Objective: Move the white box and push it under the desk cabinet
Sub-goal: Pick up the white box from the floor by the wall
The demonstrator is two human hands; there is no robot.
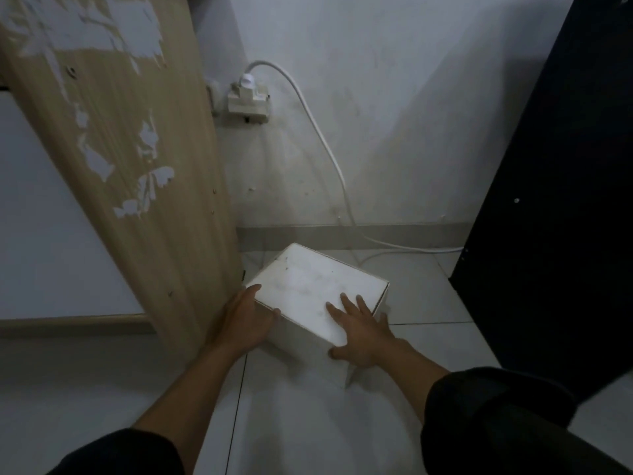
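Head view looks down at a white box (317,296) sitting on the pale tiled floor (298,423), in the gap between a wooden panel (137,200) on the left and a black cabinet (555,217) on the right. The box's left corner lies just beside the foot of the wooden panel; the black cabinet stands well apart from it across bare tile. The left hand (243,320) grips the box's near left corner, thumb on the top edge and the other fingers curled down the side, mostly hidden. The right hand (363,332) lies on the near right part of the lid, fingers (349,305) spread flat on top and the thumb splayed out against the front face. Behind the box is a white wall (411,114) with a grey skirting strip. A socket (249,101) on that wall holds a plug, and its white cable (329,156) hangs down and runs along the floor behind the box toward the black cabinet.
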